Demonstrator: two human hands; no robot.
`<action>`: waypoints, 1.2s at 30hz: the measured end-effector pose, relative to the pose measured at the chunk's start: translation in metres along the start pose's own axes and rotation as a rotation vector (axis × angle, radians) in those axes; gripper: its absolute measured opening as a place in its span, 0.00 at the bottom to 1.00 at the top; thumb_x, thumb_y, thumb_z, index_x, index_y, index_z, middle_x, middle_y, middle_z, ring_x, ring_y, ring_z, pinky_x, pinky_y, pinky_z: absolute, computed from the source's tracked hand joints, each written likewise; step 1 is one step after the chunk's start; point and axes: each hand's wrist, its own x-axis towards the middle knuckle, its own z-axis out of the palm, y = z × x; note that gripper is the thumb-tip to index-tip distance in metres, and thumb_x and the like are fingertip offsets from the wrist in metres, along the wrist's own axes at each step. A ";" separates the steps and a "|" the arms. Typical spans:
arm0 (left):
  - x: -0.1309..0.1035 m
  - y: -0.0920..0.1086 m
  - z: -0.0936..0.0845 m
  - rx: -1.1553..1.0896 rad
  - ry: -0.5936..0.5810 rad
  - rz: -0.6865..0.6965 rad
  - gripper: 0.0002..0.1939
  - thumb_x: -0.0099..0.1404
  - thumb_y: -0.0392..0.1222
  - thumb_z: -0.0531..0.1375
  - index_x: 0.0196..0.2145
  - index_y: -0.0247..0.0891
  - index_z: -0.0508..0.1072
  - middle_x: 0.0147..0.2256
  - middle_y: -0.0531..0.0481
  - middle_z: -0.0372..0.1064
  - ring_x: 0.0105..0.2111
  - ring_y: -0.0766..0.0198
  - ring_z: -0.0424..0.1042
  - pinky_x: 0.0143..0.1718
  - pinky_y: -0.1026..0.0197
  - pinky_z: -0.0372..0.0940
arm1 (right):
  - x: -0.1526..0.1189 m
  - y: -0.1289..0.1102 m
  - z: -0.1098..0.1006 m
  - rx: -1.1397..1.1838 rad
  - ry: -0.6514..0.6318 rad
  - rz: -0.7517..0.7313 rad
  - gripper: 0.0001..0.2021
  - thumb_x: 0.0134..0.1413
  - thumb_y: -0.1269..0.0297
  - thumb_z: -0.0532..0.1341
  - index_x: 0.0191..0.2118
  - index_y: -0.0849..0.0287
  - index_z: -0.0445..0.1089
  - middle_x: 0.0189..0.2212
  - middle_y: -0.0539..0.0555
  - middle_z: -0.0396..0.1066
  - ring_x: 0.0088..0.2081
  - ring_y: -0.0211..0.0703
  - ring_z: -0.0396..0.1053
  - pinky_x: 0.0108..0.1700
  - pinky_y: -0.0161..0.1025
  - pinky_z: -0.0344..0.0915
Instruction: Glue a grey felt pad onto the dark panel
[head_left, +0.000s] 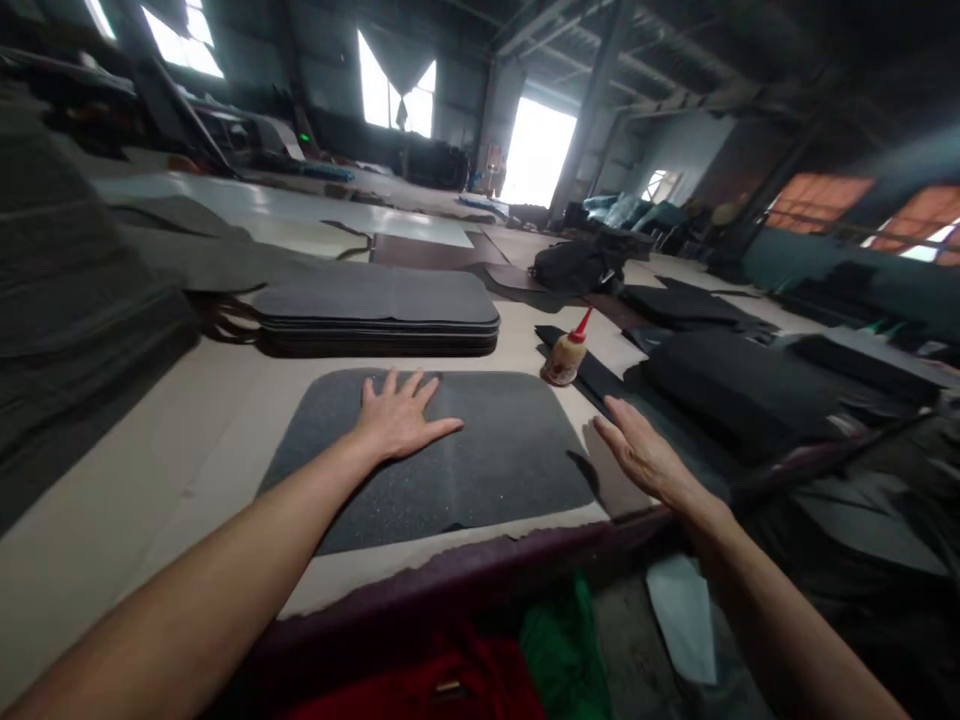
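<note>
A dark grey panel (480,460) with rounded corners lies flat on the table near its front edge. Spread over the panel's upper part is my left hand (401,415), palm down, with its fingers apart. My right hand (641,450) hovers past the panel's right side, fingers stretched out and nothing in it. Just behind that hand stands a glue bottle (564,358) with a red pointed nozzle and yellowish contents. Black strips (596,375) lie beside the bottle.
Behind the panel sits a neat stack of similar grey panels (375,300). A tall dark stack (75,300) rises at the left. Black folded pieces (735,390) cover the table's right side, and a dark bundle (574,265) lies farther back.
</note>
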 end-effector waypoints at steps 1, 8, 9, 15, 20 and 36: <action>0.000 0.000 0.000 0.000 0.003 -0.002 0.54 0.59 0.82 0.40 0.71 0.45 0.52 0.72 0.47 0.41 0.70 0.32 0.38 0.63 0.21 0.40 | 0.005 -0.009 -0.005 0.062 0.033 -0.030 0.33 0.70 0.47 0.43 0.65 0.70 0.59 0.64 0.70 0.59 0.67 0.59 0.56 0.68 0.56 0.55; -0.005 0.001 0.001 -0.010 0.031 -0.002 0.54 0.59 0.83 0.41 0.71 0.44 0.54 0.72 0.46 0.44 0.70 0.32 0.40 0.64 0.22 0.41 | 0.055 -0.109 0.006 0.218 -0.056 -0.504 0.26 0.72 0.53 0.49 0.63 0.67 0.64 0.64 0.66 0.60 0.66 0.55 0.56 0.69 0.52 0.55; -0.006 0.000 0.001 -0.013 0.036 -0.001 0.54 0.59 0.83 0.41 0.71 0.44 0.54 0.72 0.46 0.44 0.70 0.32 0.40 0.64 0.22 0.41 | 0.063 -0.122 0.012 0.215 -0.081 -0.552 0.23 0.72 0.56 0.50 0.61 0.67 0.66 0.63 0.66 0.61 0.66 0.54 0.58 0.68 0.51 0.56; -0.007 0.000 0.004 -0.034 0.057 -0.014 0.56 0.58 0.84 0.40 0.70 0.43 0.55 0.72 0.45 0.44 0.71 0.33 0.40 0.64 0.22 0.38 | 0.106 -0.161 0.053 0.213 -0.099 -0.669 0.17 0.72 0.64 0.50 0.54 0.64 0.72 0.55 0.62 0.70 0.58 0.48 0.67 0.62 0.43 0.64; -0.007 0.002 0.003 -0.038 0.038 -0.023 0.57 0.58 0.83 0.40 0.71 0.39 0.54 0.72 0.45 0.42 0.71 0.34 0.38 0.65 0.23 0.38 | 0.116 -0.162 0.080 0.183 -0.097 -0.669 0.23 0.73 0.59 0.49 0.63 0.68 0.63 0.64 0.66 0.60 0.66 0.53 0.57 0.69 0.50 0.54; -0.010 0.006 -0.002 -0.123 0.193 0.249 0.37 0.69 0.64 0.54 0.67 0.39 0.59 0.69 0.42 0.54 0.72 0.49 0.42 0.71 0.34 0.31 | 0.116 -0.156 0.090 0.244 0.084 -0.581 0.18 0.71 0.63 0.50 0.58 0.64 0.68 0.57 0.63 0.65 0.58 0.51 0.61 0.64 0.49 0.59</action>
